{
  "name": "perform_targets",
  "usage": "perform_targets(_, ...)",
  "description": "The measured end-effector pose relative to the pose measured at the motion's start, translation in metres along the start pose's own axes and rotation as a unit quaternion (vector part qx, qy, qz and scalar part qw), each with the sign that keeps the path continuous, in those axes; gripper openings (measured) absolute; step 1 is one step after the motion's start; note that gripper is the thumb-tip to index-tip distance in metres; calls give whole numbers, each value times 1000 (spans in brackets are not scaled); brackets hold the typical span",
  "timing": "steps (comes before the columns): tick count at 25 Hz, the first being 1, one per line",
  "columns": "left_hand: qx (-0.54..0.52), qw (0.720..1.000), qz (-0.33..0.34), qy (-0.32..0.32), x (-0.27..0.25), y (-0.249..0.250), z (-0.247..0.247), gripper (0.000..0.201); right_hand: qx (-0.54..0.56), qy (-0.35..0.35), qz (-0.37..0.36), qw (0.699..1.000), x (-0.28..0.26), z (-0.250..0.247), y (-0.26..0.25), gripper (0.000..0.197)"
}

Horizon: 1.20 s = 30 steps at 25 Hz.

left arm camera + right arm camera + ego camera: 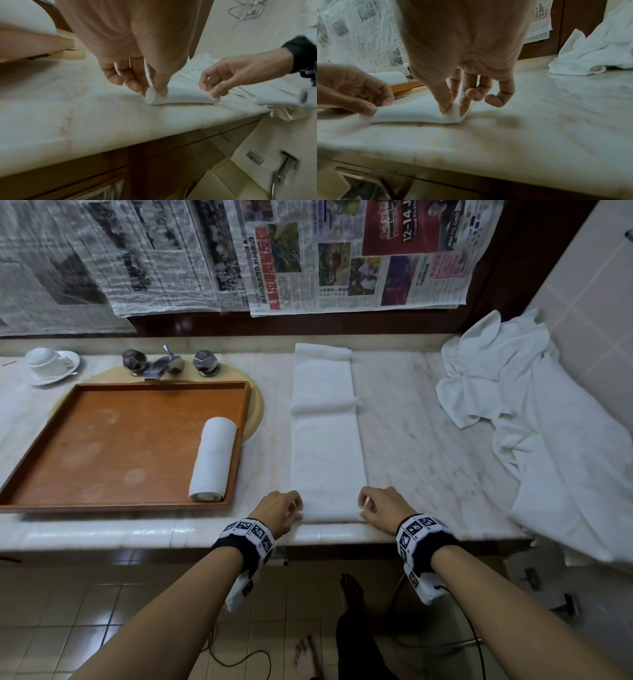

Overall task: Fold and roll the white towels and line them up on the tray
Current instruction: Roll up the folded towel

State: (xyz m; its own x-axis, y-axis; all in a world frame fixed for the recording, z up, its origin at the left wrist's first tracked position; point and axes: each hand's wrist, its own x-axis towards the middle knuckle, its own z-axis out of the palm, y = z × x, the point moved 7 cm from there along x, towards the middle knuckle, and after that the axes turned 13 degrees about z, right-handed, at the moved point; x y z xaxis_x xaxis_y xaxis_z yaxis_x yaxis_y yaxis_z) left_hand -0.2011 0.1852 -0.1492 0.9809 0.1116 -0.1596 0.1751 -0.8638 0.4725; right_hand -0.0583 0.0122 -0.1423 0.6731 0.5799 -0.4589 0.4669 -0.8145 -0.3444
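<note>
White marble forms the counter (pixel 411 412) in the head view, on which a folded towel (pixel 325 440) lies as a long strip running away from me, its near end at the counter's front edge. My left hand (pixel 279 510) pinches the near left corner of this strip and my right hand (pixel 380 508) pinches the near right corner, both with curled fingers. To the left, a wooden tray (pixel 102 446) rests over the sink and holds one rolled towel (pixel 213 460) along its right side. A heap of loose towels (pixel 520 392) lies at the counter's right end, well apart from the strip; a cup on a saucer (pixel 51 364) and the tap (pixel 168 362) stand at the back left, and newspaper sheets (pixel 239 251) hang on the wall behind. From the left wrist view, my left hand (pixel 137 65) grips the towel's near edge (pixel 180 96), which is turned over into a small roll; thumb and fingertips (pixel 133 85) close around its left end, while my right hand (pixel 240 75) pinches its far end. From the right wrist view, my right hand (pixel 467 75) holds the right end of that roll (pixel 416 113) between thumb and two fingers, my other two fingers curled clear of it, and my left hand (pixel 351 88) pinches the opposite end; the tray's corner (pixel 406 86) shows behind it.
</note>
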Motion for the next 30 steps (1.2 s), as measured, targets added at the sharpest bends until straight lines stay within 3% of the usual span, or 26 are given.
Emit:
perform_targets(6,11,998,-68,7,10,0,-7,10,-24,62,15,998,3,-3,-7,7)
perform_targets(8,49,997,-55,10,14,9,-6,8,-50,91,-10,995,3,-2,-12,9)
perform_targets(17,130,991,-17,-15,11,25,13,29,-136,75,-64,986,-7,21,-27,23)
perform_targets(21,138,990,-6,-16,16,24,9,23,-154,71,-65,983,-3,12,-26,27)
perform_targets(25,101,993,55,-22,10,20,4,24,-77,24,-14,997,1,4,-12,29)
perform_targets(30,-3,999,40,34,5,12,-6,23,22,0,51,998,5,-3,-4,15)
